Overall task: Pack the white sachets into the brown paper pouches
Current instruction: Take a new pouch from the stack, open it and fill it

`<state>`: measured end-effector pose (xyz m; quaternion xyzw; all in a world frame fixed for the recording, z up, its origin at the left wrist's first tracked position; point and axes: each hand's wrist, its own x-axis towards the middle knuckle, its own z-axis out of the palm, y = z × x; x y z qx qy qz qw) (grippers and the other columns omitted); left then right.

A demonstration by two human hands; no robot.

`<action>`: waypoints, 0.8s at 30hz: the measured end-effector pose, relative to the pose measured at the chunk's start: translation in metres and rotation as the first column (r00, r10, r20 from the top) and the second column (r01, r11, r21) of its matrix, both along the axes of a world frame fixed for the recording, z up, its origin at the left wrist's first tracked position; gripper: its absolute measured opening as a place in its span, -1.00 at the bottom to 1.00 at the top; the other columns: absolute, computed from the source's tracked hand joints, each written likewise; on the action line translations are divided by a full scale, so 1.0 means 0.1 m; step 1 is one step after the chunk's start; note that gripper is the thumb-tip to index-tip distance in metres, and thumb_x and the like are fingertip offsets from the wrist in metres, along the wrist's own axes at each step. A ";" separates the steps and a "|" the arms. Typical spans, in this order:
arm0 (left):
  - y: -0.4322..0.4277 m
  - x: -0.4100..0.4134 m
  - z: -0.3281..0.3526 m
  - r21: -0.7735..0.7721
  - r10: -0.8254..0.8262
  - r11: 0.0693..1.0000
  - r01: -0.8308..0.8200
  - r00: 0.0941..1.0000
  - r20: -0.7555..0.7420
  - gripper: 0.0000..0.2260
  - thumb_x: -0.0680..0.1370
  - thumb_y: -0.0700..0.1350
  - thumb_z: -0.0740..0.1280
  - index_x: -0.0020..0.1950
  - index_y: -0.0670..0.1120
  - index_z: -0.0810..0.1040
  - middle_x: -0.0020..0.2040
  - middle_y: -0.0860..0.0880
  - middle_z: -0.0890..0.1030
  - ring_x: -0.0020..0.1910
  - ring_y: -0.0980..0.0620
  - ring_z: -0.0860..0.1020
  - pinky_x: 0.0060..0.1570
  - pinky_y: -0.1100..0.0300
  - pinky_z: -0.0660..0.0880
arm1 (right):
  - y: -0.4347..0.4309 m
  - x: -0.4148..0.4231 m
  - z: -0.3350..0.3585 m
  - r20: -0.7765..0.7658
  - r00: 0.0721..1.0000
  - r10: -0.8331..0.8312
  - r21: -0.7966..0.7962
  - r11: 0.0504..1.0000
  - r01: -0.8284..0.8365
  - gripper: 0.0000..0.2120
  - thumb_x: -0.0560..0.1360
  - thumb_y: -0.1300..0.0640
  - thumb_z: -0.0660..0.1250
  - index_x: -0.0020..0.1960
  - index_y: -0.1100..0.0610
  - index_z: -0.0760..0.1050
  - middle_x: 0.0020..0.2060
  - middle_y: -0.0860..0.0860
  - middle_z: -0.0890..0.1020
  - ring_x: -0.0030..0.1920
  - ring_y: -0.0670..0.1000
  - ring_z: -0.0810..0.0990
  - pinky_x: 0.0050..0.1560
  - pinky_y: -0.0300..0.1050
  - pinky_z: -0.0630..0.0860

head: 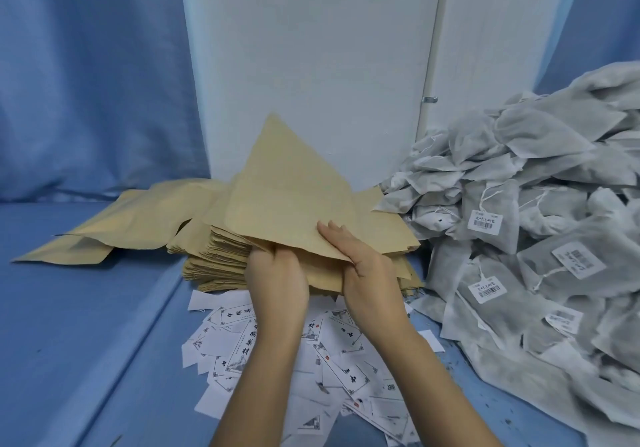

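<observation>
A blue cloth (86, 325) is covering the work surface, creasing into long folds on the left; behind it a blue curtain (86, 82) is hanging on both sides of a white panel (311, 48), which is standing upright at the back with a vertical seam and a small metal bracket (429, 99) on it; a stack of brown paper pouches (214, 256) is sitting at the centre of the cloth, with loose pouches (138, 218) fanning out flat to its left; a heap of white sachets (519, 204), many showing strings and barcode tags, is piling up on the right, touching the stack's edge; printed paper slips (346, 370) are lying scattered in front of the stack; the left hand (277, 273) is curling its fingers around the lower edge of the lifted pouch (291, 190), gripping it; the right hand (367, 266) is pinching the same pouch near its corner, fingers lying on its face, thumb hidden beneath; the pouch is tilting up above the stack.
</observation>
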<state>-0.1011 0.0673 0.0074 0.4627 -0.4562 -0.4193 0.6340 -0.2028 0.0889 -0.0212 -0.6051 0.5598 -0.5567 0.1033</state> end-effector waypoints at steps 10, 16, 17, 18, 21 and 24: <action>-0.18 0.02 -0.21 0.218 -0.093 0.972 0.087 0.996 0.019 -0.85 0.45 -0.36 0.12 -0.29 -0.20 0.36 -0.36 -0.09 0.36 -0.37 -0.07 0.26 -0.37 0.14 0.39 | 0.05 0.01 0.01 0.134 0.968 -0.213 -0.101 0.969 0.227 -0.26 0.30 0.58 0.05 0.32 0.04 0.50 0.27 -0.16 0.49 0.31 -0.22 0.41 0.30 -0.43 0.29; -0.19 0.12 -0.17 0.051 -0.076 0.995 0.090 0.972 -0.224 -0.65 0.51 -0.27 0.20 0.22 0.06 0.46 0.06 0.10 0.58 -0.03 0.14 0.57 0.03 0.00 0.56 | 0.05 -0.19 0.04 -0.026 0.911 -0.411 0.162 0.898 0.410 -0.45 0.35 0.26 0.33 0.32 -0.01 0.47 0.29 -0.12 0.53 0.26 -0.03 0.50 0.20 -0.04 0.46; -0.20 0.14 -0.15 0.036 -0.040 0.998 0.053 0.956 -0.289 -0.58 0.53 -0.26 0.19 0.30 0.13 0.39 0.05 0.18 0.55 -0.13 0.29 0.56 -0.05 0.11 0.56 | 0.05 -0.23 0.05 -0.040 0.907 -0.420 0.213 0.883 0.418 -0.46 0.37 0.22 0.33 0.34 0.01 0.45 0.26 -0.06 0.56 0.24 0.00 0.51 0.13 -0.07 0.47; -0.21 0.17 -0.14 0.016 -0.007 1.000 0.012 0.951 -0.309 -0.51 0.54 -0.27 0.19 0.37 0.19 0.31 0.05 0.26 0.50 -0.24 0.40 0.53 -0.11 0.21 0.53 | 0.05 -0.26 0.05 -0.063 0.901 -0.429 0.259 0.865 0.430 -0.48 0.39 0.18 0.33 0.35 0.03 0.43 0.19 0.00 0.60 0.19 0.02 0.53 0.03 -0.11 0.46; -0.22 0.21 -0.15 -0.079 0.034 0.995 -0.054 0.972 -0.231 -0.38 0.51 -0.34 0.17 0.43 0.25 0.27 0.18 0.36 0.44 -0.08 0.50 0.49 -0.19 0.50 0.41 | 0.04 -0.31 0.05 -0.044 0.915 -0.401 0.319 0.862 0.393 -0.53 0.44 0.13 0.29 0.35 0.11 0.44 0.08 0.02 0.62 0.00 -0.03 0.48 -0.15 -0.20 0.30; -0.23 0.25 -0.18 -0.137 0.021 0.990 -0.040 0.990 -0.136 -0.44 0.50 -0.33 0.17 0.34 0.25 0.43 0.28 0.35 0.45 0.19 0.31 0.47 -0.03 0.49 0.42 | 0.03 -0.33 0.05 0.042 0.924 -0.379 0.291 0.890 0.352 -0.54 0.43 0.19 0.28 0.34 0.09 0.45 0.12 -0.01 0.60 0.00 -0.10 0.46 -0.15 -0.29 0.31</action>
